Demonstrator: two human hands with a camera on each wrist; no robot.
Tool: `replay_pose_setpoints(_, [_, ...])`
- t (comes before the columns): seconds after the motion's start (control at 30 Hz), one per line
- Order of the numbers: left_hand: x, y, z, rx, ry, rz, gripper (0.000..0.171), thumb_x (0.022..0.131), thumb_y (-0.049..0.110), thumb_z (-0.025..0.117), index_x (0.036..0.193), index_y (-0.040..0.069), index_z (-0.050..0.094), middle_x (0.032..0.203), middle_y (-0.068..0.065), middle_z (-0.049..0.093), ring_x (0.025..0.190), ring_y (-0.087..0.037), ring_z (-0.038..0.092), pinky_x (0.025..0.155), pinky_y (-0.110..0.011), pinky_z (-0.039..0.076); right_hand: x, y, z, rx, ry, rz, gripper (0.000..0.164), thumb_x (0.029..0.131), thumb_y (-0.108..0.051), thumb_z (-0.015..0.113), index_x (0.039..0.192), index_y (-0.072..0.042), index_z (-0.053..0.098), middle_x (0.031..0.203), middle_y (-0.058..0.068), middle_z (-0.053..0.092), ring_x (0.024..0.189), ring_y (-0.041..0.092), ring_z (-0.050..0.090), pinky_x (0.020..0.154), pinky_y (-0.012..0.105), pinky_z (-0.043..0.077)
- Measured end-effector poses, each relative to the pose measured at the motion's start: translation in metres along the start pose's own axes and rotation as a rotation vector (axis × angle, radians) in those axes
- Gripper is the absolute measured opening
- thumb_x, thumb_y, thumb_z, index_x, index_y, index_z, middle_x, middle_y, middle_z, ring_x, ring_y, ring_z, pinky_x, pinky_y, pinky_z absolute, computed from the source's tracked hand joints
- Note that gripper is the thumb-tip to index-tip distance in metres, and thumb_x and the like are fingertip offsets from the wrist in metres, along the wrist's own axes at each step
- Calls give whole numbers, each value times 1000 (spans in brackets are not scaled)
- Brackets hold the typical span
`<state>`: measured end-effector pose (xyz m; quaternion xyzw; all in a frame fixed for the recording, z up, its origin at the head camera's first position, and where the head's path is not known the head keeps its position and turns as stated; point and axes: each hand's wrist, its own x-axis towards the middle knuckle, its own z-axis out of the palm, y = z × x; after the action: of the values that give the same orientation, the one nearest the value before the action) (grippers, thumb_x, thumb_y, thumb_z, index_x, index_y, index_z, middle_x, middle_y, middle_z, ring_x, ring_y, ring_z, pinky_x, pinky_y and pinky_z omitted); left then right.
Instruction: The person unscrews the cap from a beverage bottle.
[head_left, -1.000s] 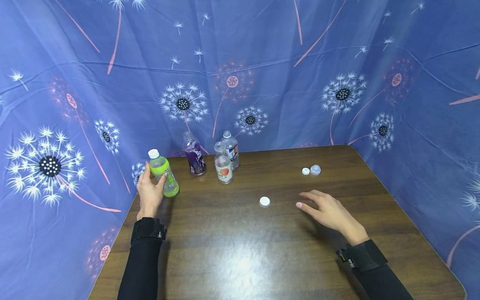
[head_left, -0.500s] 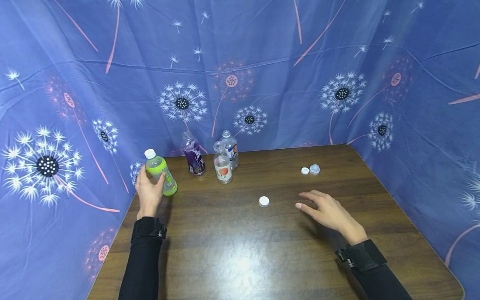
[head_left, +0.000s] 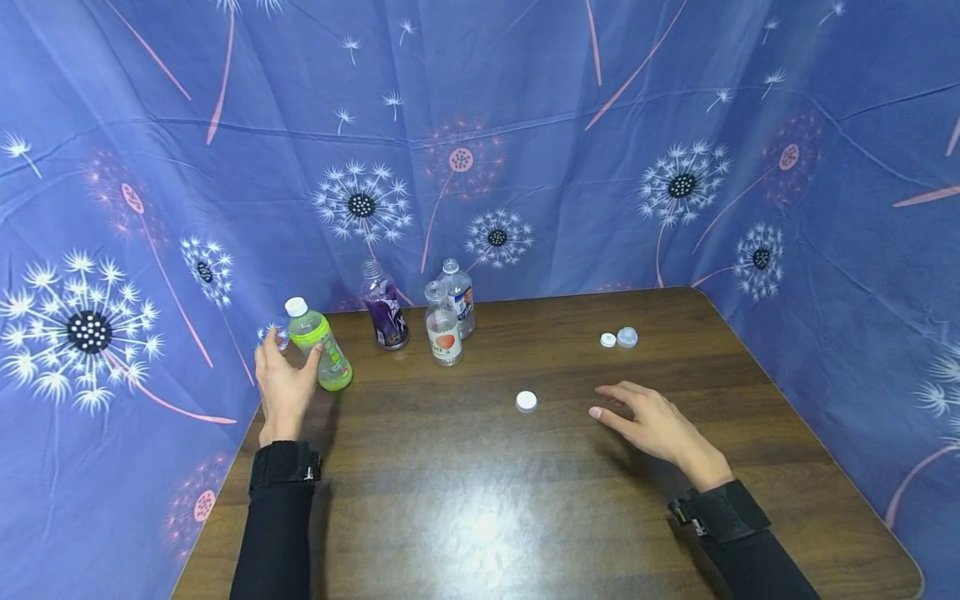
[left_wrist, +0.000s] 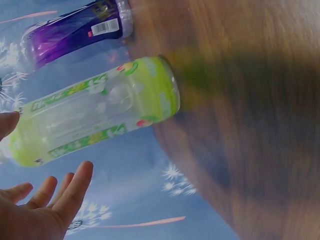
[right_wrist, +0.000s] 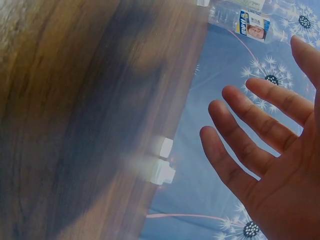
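A clear bottle with a bright green label and a white cap, the green bottle, stands upright at the table's left edge. My left hand is spread around it from the near side, thumb and fingers apart. In the left wrist view the fingers are clear of the bottle's side, and the thumb overlaps its upper end. Over the right half of the table hovers my right hand, fingers relaxed and holding nothing. A white cap lies on the table to its left.
Behind, an uncapped purple-labelled bottle and two clear bottles, one with a peach-coloured print and one with a blue label, stand close together. A small white cap and a translucent cap lie at the back right.
My left hand has opened off the green bottle and drawn slightly left and back from it. The bottle stands upright in place. The right hand stays where it was.
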<state>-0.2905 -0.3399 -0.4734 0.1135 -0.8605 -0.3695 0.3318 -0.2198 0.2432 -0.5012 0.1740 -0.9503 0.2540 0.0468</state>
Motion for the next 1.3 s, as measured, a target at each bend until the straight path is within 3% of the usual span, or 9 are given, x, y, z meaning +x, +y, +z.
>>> replay_pose_setpoints(0.2, [-2, 8, -13, -18, 52, 45, 65, 93, 23, 80, 145, -4, 53, 125, -29, 61, 108, -45, 64, 98, -55, 49, 0, -1, 1, 7, -7, 4, 57, 102, -61, 59, 139, -18, 67, 130, 3, 71, 110, 28, 71, 83, 50, 62])
replay_pose_setpoints(0.43, [-12, 26, -12, -12, -15, 81, 50, 96, 24, 77, 134, -4, 63, 118, -26, 65, 107, -42, 66, 92, -48, 54, -2, 0, 2, -3, -22, 6, 59, 102, -61, 57, 141, -18, 65, 137, 8, 68, 120, 34, 68, 92, 59, 60])
replay_pose_setpoints(0.5, [-14, 32, -8, -16, -34, 91, 48, 97, 24, 77, 134, -3, 63, 118, -24, 65, 108, -41, 66, 86, -39, 55, -2, 0, 2, -2, -24, 5, 60, 102, -61, 57, 142, -16, 65, 138, 10, 67, 123, 35, 66, 95, 61, 59])
replay_pose_setpoints(0.63, [-18, 46, 0, -32, -81, 88, 51, 97, 27, 77, 137, -2, 61, 122, -23, 63, 111, -40, 66, 87, -38, 58, -1, -1, 4, -9, -26, -4, 61, 103, -60, 57, 142, -14, 65, 138, 10, 67, 126, 37, 64, 97, 63, 57])
replay_pose_setpoints(0.73, [-20, 57, 6, -46, -117, 84, 54, 97, 30, 77, 138, -2, 60, 127, -23, 61, 114, -41, 64, 90, -50, 60, -1, -1, 6, -12, -23, -8, 60, 102, -60, 58, 142, -14, 65, 138, 9, 67, 124, 36, 65, 96, 62, 58])
replay_pose_setpoints(1.07, [-22, 89, 36, -78, -181, 158, 58, 93, 27, 81, 138, -3, 59, 128, -27, 61, 117, -43, 58, 100, -55, 51, -6, -1, 9, 4, -36, -23, 59, 102, -59, 60, 140, -16, 66, 134, 7, 69, 118, 31, 68, 90, 56, 61])
replay_pose_setpoints(1.3, [-22, 95, 60, -89, -272, 160, 71, 92, 32, 83, 146, -2, 51, 132, -27, 58, 123, -45, 59, 105, -57, 52, -6, -4, 7, 8, -34, -39, 56, 102, -56, 63, 140, -15, 66, 131, 8, 70, 116, 30, 68, 90, 55, 61])
